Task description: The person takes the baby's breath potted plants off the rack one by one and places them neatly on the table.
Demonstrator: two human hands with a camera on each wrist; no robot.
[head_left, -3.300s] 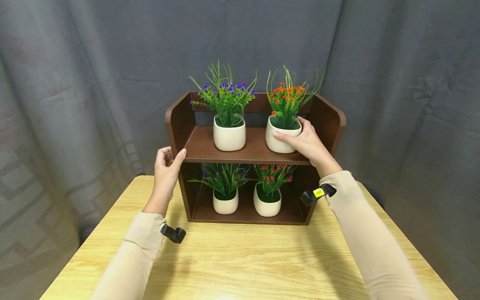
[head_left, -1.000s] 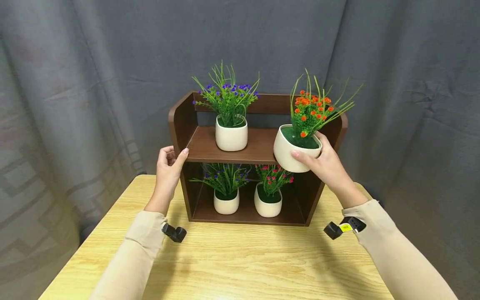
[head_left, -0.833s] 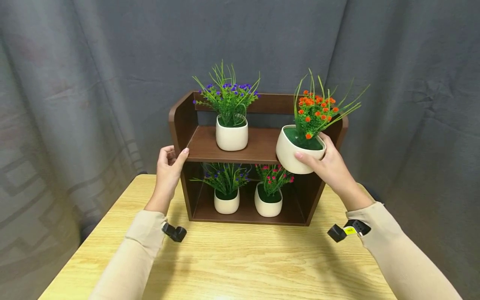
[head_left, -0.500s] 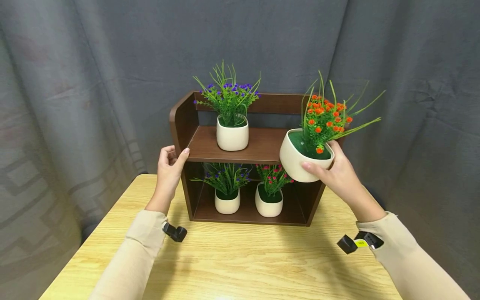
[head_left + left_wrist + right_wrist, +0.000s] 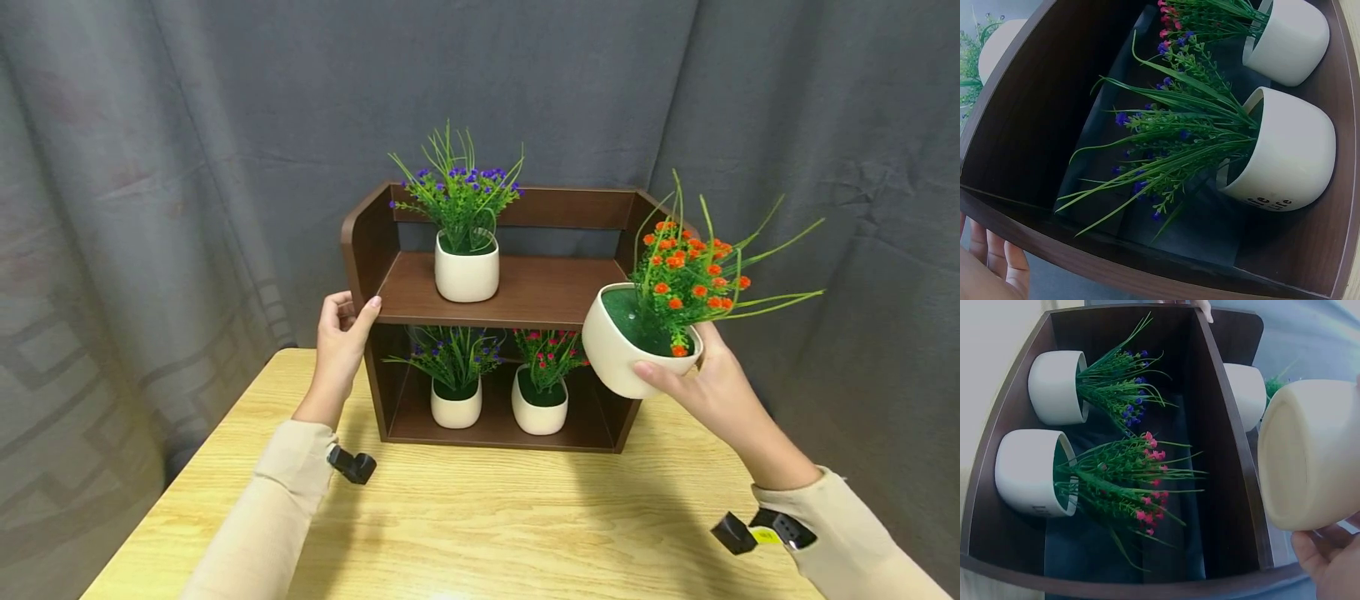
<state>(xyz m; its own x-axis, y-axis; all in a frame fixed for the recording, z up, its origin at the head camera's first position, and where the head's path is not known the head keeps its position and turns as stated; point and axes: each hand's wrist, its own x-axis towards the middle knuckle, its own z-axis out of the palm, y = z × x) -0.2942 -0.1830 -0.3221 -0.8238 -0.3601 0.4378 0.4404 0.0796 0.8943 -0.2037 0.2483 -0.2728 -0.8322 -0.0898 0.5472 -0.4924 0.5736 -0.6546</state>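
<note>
My right hand (image 5: 708, 379) grips a white pot (image 5: 626, 354) holding an artificial plant with orange flowers (image 5: 686, 279), thumb on the front of the pot. Tilted to the right, the potted plant hangs in the air before the right end of the dark brown two-tier shelf (image 5: 525, 292); its pale underside (image 5: 1288, 459) shows in the right wrist view. My left hand (image 5: 341, 342) holds the shelf's left side panel, thumb at the front edge and fingers (image 5: 997, 253) on the outer face. On the upper tier stands a white-potted plant with purple flowers (image 5: 467, 271).
The lower tier bears a purple-flowered potted plant (image 5: 456, 410) and a pink-flowered one (image 5: 540, 414). The shelf stands on a light wooden table (image 5: 480, 517). Grey curtains (image 5: 300, 83) hang behind and on both sides.
My right hand has lifted the orange-flowered potted plant off the upper tier and moved it right, down and towards me, with growing tilt. The left hand has stayed at the shelf's side.
</note>
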